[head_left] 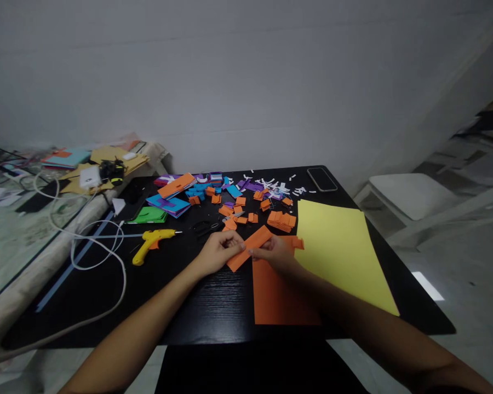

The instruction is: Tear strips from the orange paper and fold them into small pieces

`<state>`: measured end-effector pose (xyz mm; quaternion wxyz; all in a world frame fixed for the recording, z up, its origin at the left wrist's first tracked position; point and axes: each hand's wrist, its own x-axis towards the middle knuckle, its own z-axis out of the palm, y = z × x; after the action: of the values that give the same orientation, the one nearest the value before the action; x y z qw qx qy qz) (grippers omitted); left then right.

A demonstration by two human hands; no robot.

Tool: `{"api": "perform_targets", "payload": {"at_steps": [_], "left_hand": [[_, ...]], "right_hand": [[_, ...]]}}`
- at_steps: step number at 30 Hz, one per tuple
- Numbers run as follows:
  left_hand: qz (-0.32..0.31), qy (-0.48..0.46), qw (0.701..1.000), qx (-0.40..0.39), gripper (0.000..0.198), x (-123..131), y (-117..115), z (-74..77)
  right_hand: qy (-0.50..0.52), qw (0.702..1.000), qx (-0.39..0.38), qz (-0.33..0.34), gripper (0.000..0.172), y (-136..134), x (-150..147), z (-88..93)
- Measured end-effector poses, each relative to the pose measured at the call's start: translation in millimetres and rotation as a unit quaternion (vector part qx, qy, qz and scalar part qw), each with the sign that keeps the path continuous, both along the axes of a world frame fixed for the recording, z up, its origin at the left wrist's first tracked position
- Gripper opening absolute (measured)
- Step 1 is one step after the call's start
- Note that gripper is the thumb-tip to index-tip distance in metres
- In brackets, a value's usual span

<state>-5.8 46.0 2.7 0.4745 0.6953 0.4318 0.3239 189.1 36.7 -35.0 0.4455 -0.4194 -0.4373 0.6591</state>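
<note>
Between my two hands, just above the black table, an orange paper strip (252, 245) slants up to the right. My left hand (221, 250) pinches its left side between thumb and fingers. On its right side, my right hand (276, 253) is closed with the thumb on the paper. A large orange sheet (277, 301) lies under my right hand and forearm. Beyond my hands are a stack of small folded orange pieces (281, 220) and several loose orange pieces (240, 202). Scissors (233, 216) lie partly among the pieces.
A yellow glue gun (154, 241) lies left on the table, its white cable (123, 273) looping toward the front edge. Black pliers (205, 227) rest near the middle. Large yellow sheets (340, 246) cover the right side. A phone (322, 179) sits at the back right, paper scraps (273, 189) behind.
</note>
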Motion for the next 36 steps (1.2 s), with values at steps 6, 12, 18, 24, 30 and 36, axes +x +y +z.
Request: {"api": "perform_targets", "payload": {"at_steps": [6,12,18,24,30,36], "left_hand": [[0.038,-0.03,0.999,-0.012,0.024,1,0,-1.1],[0.031,-0.032,0.999,-0.022,0.024,-1,3,-6.4],[0.008,-0.016,0.999,-0.027,0.025,2,1,-9.9],[0.002,-0.021,1.0,-0.019,0.026,5,-3,-6.9],[0.037,-0.048,0.998,-0.002,0.024,6,-1,-10.3],[0.108,-0.089,0.99,0.023,0.025,-3,7,-1.2]], "right_hand": [[0.009,1.0,0.003,-0.001,0.046,2,3,-1.5],[0.011,1.0,0.009,0.015,0.038,2,0,-7.2],[-0.013,0.999,0.013,0.027,0.03,-1,0,-5.2],[-0.063,0.997,0.03,0.034,0.025,-2,0,0.1],[-0.053,0.998,0.033,0.019,0.016,0,1,3.1],[-0.032,0.999,0.041,0.005,0.013,1,3,0.9]]}}
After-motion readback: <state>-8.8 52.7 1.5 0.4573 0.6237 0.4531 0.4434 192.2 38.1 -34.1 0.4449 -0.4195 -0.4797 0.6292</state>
